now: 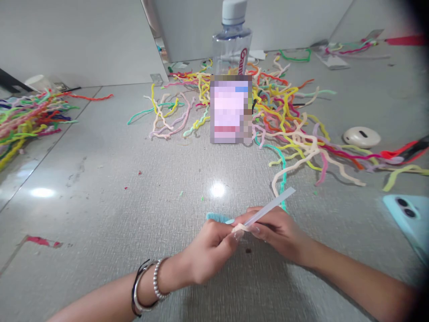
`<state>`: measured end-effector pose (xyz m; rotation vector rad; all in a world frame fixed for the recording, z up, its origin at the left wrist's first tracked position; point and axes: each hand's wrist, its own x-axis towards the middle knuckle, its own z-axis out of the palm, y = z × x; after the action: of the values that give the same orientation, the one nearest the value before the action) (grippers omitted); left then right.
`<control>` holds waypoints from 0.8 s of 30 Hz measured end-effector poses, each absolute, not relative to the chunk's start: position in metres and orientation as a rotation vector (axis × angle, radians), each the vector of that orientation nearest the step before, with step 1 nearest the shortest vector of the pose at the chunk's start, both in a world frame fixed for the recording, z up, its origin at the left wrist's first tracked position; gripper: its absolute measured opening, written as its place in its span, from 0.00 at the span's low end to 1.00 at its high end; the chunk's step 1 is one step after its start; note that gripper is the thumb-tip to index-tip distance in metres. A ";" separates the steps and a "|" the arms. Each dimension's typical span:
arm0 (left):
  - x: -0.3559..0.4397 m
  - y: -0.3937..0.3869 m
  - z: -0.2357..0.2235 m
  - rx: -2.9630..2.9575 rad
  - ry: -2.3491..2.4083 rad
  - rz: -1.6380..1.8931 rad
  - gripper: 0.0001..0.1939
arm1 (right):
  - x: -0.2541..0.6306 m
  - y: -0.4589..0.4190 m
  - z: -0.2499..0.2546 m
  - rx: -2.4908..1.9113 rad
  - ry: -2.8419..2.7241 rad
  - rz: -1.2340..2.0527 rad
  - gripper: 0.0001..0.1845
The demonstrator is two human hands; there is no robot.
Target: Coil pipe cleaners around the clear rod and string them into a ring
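Observation:
My left hand is closed in a pinch on a cream pipe cleaner, which is looped at the base of a pale, translucent flat strip. From the other side, my right hand closes its thumb and fingers on the strip and the loop. The strip's free end points up and to the right. Beyond the left fingers shows a light blue fuzzy piece, tightly ribbed; whether it joins the strip is hidden. A cream strand and a teal pipe cleaner run behind my right hand.
A tangle of coloured pipe cleaners surrounds a propped, blurred phone screen and a clear bottle. At right lie a white oval case and a light blue phone. Another pipe-cleaner heap lies left.

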<state>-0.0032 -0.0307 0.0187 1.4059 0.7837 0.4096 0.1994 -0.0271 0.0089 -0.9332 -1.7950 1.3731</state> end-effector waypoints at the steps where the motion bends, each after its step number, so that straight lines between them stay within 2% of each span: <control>1: -0.003 -0.031 0.019 1.409 0.776 0.412 0.27 | 0.200 -0.027 0.008 -0.942 -1.794 1.375 0.18; 7: -0.004 -0.030 0.020 1.427 0.757 0.435 0.25 | 0.200 -0.028 0.009 -1.006 -1.761 1.461 0.15; 14: -0.006 -0.031 0.015 1.413 0.747 0.443 0.24 | 0.201 -0.029 0.005 -1.178 -1.710 1.542 0.19; 19: -0.007 -0.030 0.016 1.395 0.725 0.401 0.23 | 0.201 -0.029 0.003 -1.140 -1.635 1.668 0.22; 24: -0.008 -0.023 0.018 1.408 0.642 0.363 0.22 | 0.203 -0.029 0.004 -1.095 -1.656 1.668 0.19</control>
<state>-0.0077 -0.0230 0.0182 1.4077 0.6415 0.3628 0.2031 -0.0291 0.0039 -1.0953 -1.6563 1.6683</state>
